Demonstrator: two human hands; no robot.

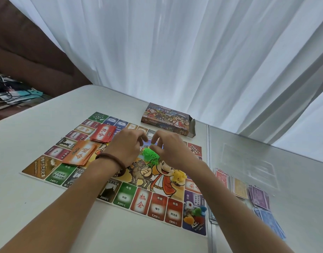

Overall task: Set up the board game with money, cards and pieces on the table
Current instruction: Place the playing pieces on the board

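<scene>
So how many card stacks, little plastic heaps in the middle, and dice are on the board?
Card stacks: 2 (red paper stack, orange paper stack)
Plastic piece heaps: 2 (green heap, yellow heap)
Dice: 1 (white spotted die)
Total: 5

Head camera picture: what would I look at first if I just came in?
The colourful game board on the white table grabs you first, with the left hand and right hand over a green pile of pieces at its middle. A yellow pile lies nearer, red cards and orange cards sit on the board's left, and paper money lies to the right.
</scene>
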